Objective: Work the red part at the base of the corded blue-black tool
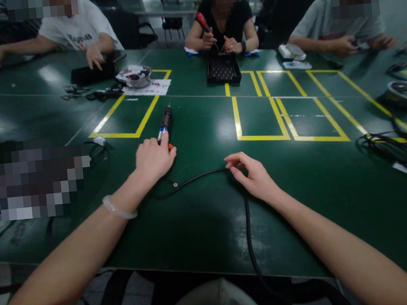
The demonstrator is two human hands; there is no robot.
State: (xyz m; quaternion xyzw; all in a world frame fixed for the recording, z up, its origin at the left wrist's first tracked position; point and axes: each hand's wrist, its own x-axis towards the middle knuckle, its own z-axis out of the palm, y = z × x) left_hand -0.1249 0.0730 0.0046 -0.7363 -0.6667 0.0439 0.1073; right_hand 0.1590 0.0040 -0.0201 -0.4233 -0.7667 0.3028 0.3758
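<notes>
My left hand is closed over the rear end of a black electric screwdriver with a blue band, lying on the green table. The driver's tip points away from me, and a bit of orange shows beside my thumb. A thin black cable runs across the table from below my left wrist to my right hand. My right fingers are pinched around it, with the exact contact partly hidden. From there a thicker black stretch drops toward me over the table's front edge. A small round metal piece lies by the cable.
Yellow tape marks rectangles on the table. Opposite, a person holds a red-handled screwdriver over a black tray. A round bowl of parts stands at the back left. Coiled black cables lie at right.
</notes>
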